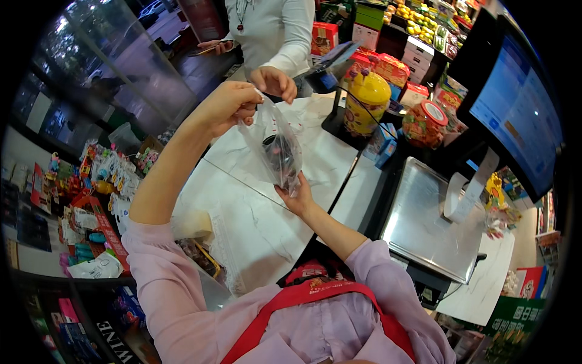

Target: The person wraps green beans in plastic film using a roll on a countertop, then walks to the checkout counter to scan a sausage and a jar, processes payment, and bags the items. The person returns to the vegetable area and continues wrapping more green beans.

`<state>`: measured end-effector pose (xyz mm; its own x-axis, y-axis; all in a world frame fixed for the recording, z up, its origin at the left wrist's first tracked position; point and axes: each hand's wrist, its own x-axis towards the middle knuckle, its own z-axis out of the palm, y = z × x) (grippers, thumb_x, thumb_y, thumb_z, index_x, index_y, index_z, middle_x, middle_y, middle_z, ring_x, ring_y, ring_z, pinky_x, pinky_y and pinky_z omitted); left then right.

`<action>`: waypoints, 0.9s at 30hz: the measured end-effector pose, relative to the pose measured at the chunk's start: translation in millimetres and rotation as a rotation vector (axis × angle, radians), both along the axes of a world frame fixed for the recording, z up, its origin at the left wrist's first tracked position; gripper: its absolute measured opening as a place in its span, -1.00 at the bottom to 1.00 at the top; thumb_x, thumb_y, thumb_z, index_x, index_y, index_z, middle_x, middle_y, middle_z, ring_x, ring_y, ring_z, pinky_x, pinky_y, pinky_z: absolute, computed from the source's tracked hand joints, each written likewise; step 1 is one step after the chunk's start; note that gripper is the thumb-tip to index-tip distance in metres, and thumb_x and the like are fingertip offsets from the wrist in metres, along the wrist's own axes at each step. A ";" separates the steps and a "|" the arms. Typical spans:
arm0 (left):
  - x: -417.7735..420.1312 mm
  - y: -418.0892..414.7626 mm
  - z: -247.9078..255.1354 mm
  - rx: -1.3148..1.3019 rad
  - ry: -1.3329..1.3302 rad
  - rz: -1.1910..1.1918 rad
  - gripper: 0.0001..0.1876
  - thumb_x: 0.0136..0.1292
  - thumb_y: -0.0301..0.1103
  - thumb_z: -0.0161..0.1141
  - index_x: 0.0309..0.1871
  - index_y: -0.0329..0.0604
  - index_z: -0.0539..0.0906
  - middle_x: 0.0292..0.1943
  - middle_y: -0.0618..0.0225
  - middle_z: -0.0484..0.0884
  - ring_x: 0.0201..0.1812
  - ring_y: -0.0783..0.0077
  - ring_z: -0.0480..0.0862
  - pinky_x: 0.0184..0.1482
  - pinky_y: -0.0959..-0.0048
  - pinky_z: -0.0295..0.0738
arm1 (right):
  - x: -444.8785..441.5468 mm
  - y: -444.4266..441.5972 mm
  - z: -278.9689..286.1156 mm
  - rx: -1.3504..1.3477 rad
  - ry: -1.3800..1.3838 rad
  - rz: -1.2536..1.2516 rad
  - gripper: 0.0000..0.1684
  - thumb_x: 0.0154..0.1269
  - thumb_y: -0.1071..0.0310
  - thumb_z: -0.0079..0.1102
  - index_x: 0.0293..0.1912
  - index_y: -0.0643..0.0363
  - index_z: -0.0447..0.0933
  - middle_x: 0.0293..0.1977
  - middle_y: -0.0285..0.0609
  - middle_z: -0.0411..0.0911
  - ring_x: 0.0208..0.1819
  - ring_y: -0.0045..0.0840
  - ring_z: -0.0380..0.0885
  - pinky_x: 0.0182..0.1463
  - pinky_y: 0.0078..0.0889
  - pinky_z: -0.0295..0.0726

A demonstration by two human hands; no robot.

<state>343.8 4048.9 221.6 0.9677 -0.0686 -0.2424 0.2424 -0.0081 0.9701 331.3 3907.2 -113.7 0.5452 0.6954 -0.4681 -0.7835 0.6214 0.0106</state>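
Note:
A thin clear plastic bag (273, 150) with dark contents hangs over the white marbled counter (254, 223). My left hand (236, 107) grips the bag's top edge with closed fingers. Below, my right hand (298, 195) supports the bag's bottom, its palm turned up and fingers around the lower part. What exactly lies inside is blurred by the plastic. Just beyond my left hand is the bare hand (275, 82) of a person in a white top, close to the bag's top; whether it touches the bag I cannot tell.
To the right stand a metal weighing scale (423, 223) with a curled paper strip (459, 200), a monitor (518, 109), a yellow tub (368, 100) and a red-lidded jar (425, 123). Packaged goods (91, 218) fill the left side. The other person holds a phone (211, 49) across the counter.

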 end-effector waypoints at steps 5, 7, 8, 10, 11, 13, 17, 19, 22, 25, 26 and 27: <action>10.6 12.9 -6.4 0.022 -0.028 0.041 -0.85 0.21 -0.45 0.11 -0.48 -0.13 0.42 -0.66 0.60 0.23 -0.67 0.70 0.18 -0.46 0.55 0.25 | 12.9 14.1 -2.1 -0.027 -0.032 -0.011 -0.32 0.32 -0.10 0.00 0.29 -0.01 0.16 0.26 -0.20 0.24 0.26 -0.31 0.21 0.34 -0.15 0.19; 15.3 19.0 -14.4 0.016 -0.036 0.062 -0.85 0.20 -0.44 0.12 -0.48 -0.14 0.43 -0.67 0.59 0.24 -0.66 0.68 0.21 -0.44 0.56 0.26 | 19.4 18.8 -9.6 -0.074 -0.078 -0.021 -0.34 0.33 -0.09 -0.02 0.30 -0.01 0.16 0.26 -0.22 0.24 0.26 -0.31 0.21 0.33 -0.13 0.19; 17.4 21.1 -18.2 0.003 -0.032 0.087 -0.86 0.20 -0.44 0.12 -0.48 -0.15 0.44 -0.67 0.58 0.25 -0.66 0.67 0.22 -0.43 0.56 0.26 | 21.6 21.5 -13.5 -0.101 -0.129 -0.031 -0.35 0.34 -0.08 -0.04 0.30 -0.02 0.15 0.26 -0.23 0.23 0.26 -0.31 0.21 0.33 -0.12 0.18; 16.9 31.5 -30.4 -0.024 -0.025 0.122 -0.89 0.19 -0.44 0.12 -0.46 -0.16 0.46 -0.67 0.57 0.27 -0.64 0.65 0.25 -0.42 0.55 0.27 | 20.6 27.2 -10.1 -0.159 -0.169 -0.040 -0.37 0.35 -0.06 -0.04 0.29 -0.01 0.16 0.26 -0.20 0.23 0.24 -0.28 0.22 0.31 -0.12 0.22; 17.0 37.3 -37.0 -0.039 -0.026 0.124 -0.90 0.19 -0.44 0.12 -0.45 -0.17 0.47 -0.67 0.56 0.27 -0.64 0.64 0.26 -0.41 0.55 0.28 | 21.1 28.6 -8.5 -0.190 -0.160 -0.049 -0.38 0.35 -0.05 -0.02 0.28 0.00 0.17 0.25 -0.15 0.22 0.22 -0.25 0.24 0.28 -0.13 0.26; 20.1 45.0 -45.9 -0.049 -0.027 0.100 -0.91 0.19 -0.43 0.11 -0.42 -0.20 0.49 -0.67 0.54 0.29 -0.63 0.62 0.29 -0.40 0.54 0.29 | 25.5 34.5 -11.6 -0.224 -0.157 -0.072 -0.39 0.35 -0.04 -0.01 0.27 0.01 0.17 0.24 -0.12 0.22 0.21 -0.21 0.25 0.25 -0.13 0.31; 27.1 50.4 -64.1 -0.046 -0.024 0.050 -0.88 0.22 -0.41 0.09 -0.40 -0.25 0.51 -0.67 0.49 0.35 -0.62 0.58 0.34 -0.37 0.52 0.34 | 38.9 41.9 -34.4 -0.207 -0.231 -0.086 -0.36 0.36 -0.03 -0.03 0.29 0.05 0.12 0.22 -0.07 0.21 0.20 -0.20 0.25 0.24 -0.15 0.34; 26.3 50.7 -74.0 -0.039 -0.038 0.058 -0.87 0.23 -0.40 0.08 -0.39 -0.26 0.51 -0.66 0.45 0.39 -0.61 0.55 0.39 -0.36 0.51 0.37 | 43.7 43.5 -36.8 -0.181 -0.207 -0.069 -0.39 0.37 -0.02 -0.04 0.27 0.07 0.15 0.20 -0.07 0.23 0.14 -0.23 0.30 0.20 -0.19 0.38; 28.8 56.1 -89.3 -0.028 -0.053 0.076 -0.86 0.25 -0.39 0.05 -0.38 -0.27 0.52 -0.64 0.39 0.45 -0.59 0.48 0.46 -0.34 0.49 0.42 | 52.7 44.2 -27.3 -0.197 -0.103 -0.045 -0.45 0.36 -0.01 -0.01 0.20 0.08 0.26 0.13 -0.09 0.29 0.02 -0.30 0.40 0.07 -0.28 0.47; 29.8 64.3 -99.9 -0.057 -0.085 0.135 -0.85 0.25 -0.39 0.06 -0.37 -0.28 0.53 -0.62 0.36 0.49 -0.56 0.44 0.51 -0.31 0.48 0.45 | 55.2 42.5 0.0 -0.306 -0.173 -0.048 -0.43 0.35 0.04 0.02 0.20 0.15 0.23 0.09 -0.02 0.30 -0.01 -0.30 0.42 0.05 -0.31 0.51; 32.1 66.6 -101.4 -0.077 -0.082 0.132 -0.85 0.25 -0.39 0.06 -0.36 -0.29 0.53 -0.60 0.34 0.51 -0.52 0.41 0.55 -0.30 0.47 0.47 | 56.6 43.2 5.9 -0.351 -0.228 -0.064 -0.40 0.35 0.06 0.03 0.23 0.18 0.19 0.08 0.01 0.30 0.02 -0.28 0.40 0.10 -0.28 0.49; 33.6 70.5 -102.6 -0.097 -0.080 0.131 -0.85 0.25 -0.39 0.06 -0.36 -0.29 0.54 -0.58 0.32 0.54 -0.49 0.39 0.59 -0.28 0.46 0.50 | 56.6 43.4 12.3 -0.397 -0.284 -0.078 -0.37 0.34 0.08 0.03 0.25 0.21 0.15 0.08 0.04 0.29 0.05 -0.27 0.39 0.16 -0.25 0.46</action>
<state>377.4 4119.4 118.9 0.9858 0.0400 -0.1630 0.1576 0.1129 0.9810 388.0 3950.6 -101.4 0.7334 0.4455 -0.5135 -0.6716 0.5914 -0.4462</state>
